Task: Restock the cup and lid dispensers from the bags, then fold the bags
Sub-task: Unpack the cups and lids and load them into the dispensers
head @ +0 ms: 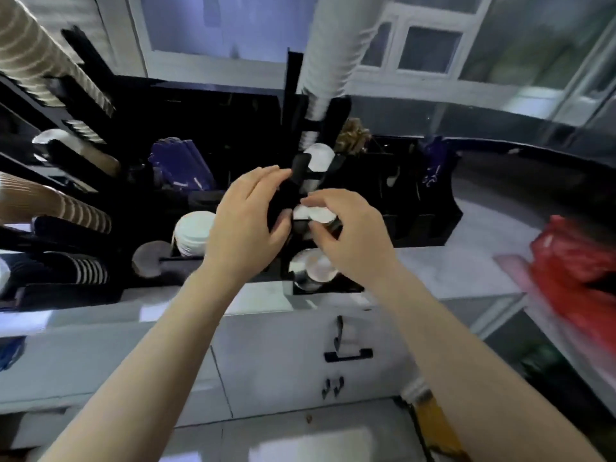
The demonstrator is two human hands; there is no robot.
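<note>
- Hands of one person reach forward from the bottom of the frame to a black dispenser rack (416, 208) that stands on a pale counter (466, 271) across the middle of the picture.
- Left hand (245, 221), just left of centre, has its fingers straight and close together, pointing up and right; the fingertips lie at a black upright of the rack, and whether they touch it cannot be told. It holds nothing.
- Right hand (346, 238), just right of centre, has its fingers curled down, thumb and fingertips pinching a small stack of white lids (313, 213) at the rack's middle slot.
- More white lids (320, 156) sit in the slot above that, and a further stack (315, 268) lies in the slot below, near the counter edge.
- Tall column of white cups (328, 45) rises from the rack to the top centre of the frame.
- Stack of white lids (193, 233) lies on its side just left of the left wrist.
- Brown ribbed cups (40, 48) run diagonally in the upper left; another brown stack (56, 208) lies at the left edge, with dark striped cups (86, 270) below it.
- Purple packets (180, 168) stand in a compartment above the left hand.
- Red bag (576, 261), blurred, lies on the counter at the right edge.
- White cabinet doors with a black handle (348, 355) fill the lower centre.
</note>
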